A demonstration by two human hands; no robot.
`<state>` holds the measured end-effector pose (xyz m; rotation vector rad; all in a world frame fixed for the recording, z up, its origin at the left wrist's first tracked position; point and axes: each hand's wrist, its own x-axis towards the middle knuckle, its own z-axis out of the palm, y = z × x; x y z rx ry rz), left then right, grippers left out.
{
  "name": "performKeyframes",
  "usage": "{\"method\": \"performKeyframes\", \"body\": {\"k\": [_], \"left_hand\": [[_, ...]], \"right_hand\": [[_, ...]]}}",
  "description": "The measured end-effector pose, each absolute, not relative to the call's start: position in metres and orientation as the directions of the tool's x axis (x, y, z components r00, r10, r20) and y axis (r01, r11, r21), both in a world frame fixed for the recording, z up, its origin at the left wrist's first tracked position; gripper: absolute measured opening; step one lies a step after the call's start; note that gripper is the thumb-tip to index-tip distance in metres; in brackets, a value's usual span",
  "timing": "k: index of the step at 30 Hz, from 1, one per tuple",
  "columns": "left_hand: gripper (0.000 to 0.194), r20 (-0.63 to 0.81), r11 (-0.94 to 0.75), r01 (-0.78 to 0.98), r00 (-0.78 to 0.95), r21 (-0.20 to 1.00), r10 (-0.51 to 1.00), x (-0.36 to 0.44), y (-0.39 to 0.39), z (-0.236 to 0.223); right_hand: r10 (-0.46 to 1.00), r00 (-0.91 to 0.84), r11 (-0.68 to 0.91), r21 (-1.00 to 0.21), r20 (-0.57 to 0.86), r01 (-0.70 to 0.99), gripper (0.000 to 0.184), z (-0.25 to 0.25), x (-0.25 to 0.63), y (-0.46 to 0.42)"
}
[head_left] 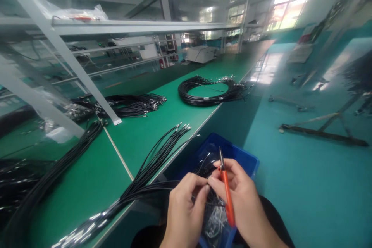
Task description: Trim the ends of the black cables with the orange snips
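My left hand (186, 205) is closed in a pinch, thumb against index finger. Black cables (157, 186) run from the bench behind it, and a small dark end shows at its fingertips. In my right hand (240, 192) lie red-handled pliers (227, 197), their pointed metal nose upward. Its thumb and fingertip meet the left fingertips, so the hands touch. Below both hands is a blue bin (247, 159) holding clear plastic bags and dark loose pieces. The cable bundle (171, 143) with silvery ends lies on the bench edge to the left.
Coiled black cables (200, 99) rest farther along the green bench (162, 124), overhanging its right edge. Another cable bundle (133, 104) lies behind a slanted white shelf post (78, 68). Overhead runs a white shelf (145, 27). A wheeled metal stand (322, 131) occupies the floor at right.
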<state>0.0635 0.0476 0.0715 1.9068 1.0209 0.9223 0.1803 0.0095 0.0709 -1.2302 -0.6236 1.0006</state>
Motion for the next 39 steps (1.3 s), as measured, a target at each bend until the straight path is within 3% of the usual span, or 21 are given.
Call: {"method": "performKeyframes", "body": {"k": [3, 6, 9, 12, 14, 17, 20, 22, 24, 29, 39], "left_hand": [[0.012, 0.182, -0.345, 0.324, 0.440, 0.881, 0.879, 0.061, 0.049, 0.074], [0.012, 0.173, -0.340, 0.338, 0.439, 0.878, 0.882, 0.061, 0.049, 0.074], [0.012, 0.170, -0.318, 0.323, 0.413, 0.891, 0.895, 0.062, 0.051, 0.072], [0.013, 0.120, -0.243, 0.270, 0.402, 0.932, 0.908, 0.060, 0.054, 0.069], [0.011, 0.070, -0.182, 0.238, 0.414, 0.954, 0.908, 0.057, 0.057, 0.068], [0.011, 0.017, -0.102, 0.183, 0.416, 0.978, 0.909, 0.052, 0.063, 0.067], [0.013, -0.015, -0.032, 0.102, 0.429, 0.994, 0.903, 0.048, 0.066, 0.070], [0.013, -0.024, 0.000, 0.053, 0.452, 0.999, 0.892, 0.046, 0.068, 0.072], [0.012, -0.023, 0.018, 0.015, 0.472, 1.000, 0.881, 0.045, 0.068, 0.074], [0.011, -0.033, 0.046, -0.014, 0.497, 0.999, 0.867, 0.044, 0.067, 0.076], [0.011, -0.017, 0.047, -0.041, 0.545, 0.998, 0.838, 0.046, 0.066, 0.078]], "right_hand": [[0.872, 0.487, 0.063, -0.976, -0.049, -0.210, 0.023, 0.066, 0.178, 0.009], [0.820, 0.541, 0.109, -0.979, 0.186, 0.171, 0.016, 0.061, 0.174, 0.007], [0.763, 0.476, 0.135, -0.828, 0.437, 0.544, 0.020, 0.058, 0.170, 0.002], [0.776, 0.391, 0.166, -0.759, 0.495, 0.630, 0.023, 0.059, 0.168, -0.003], [0.827, 0.393, 0.144, -0.826, 0.403, 0.545, 0.022, 0.059, 0.171, -0.005], [0.919, 0.374, 0.052, -0.978, 0.127, 0.204, 0.023, 0.056, 0.183, -0.004], [0.988, 0.086, -0.116, -0.983, -0.129, -0.143, 0.029, 0.055, 0.200, -0.002], [0.967, -0.128, -0.248, -0.937, -0.222, -0.246, 0.027, 0.057, 0.209, -0.003], [0.936, -0.225, -0.327, -0.904, -0.270, -0.274, 0.025, 0.062, 0.212, -0.006], [0.927, -0.193, -0.367, -0.889, -0.323, -0.274, 0.020, 0.064, 0.206, -0.011], [0.930, -0.271, -0.339, -0.864, -0.249, -0.371, 0.020, 0.055, 0.210, -0.008]]}}
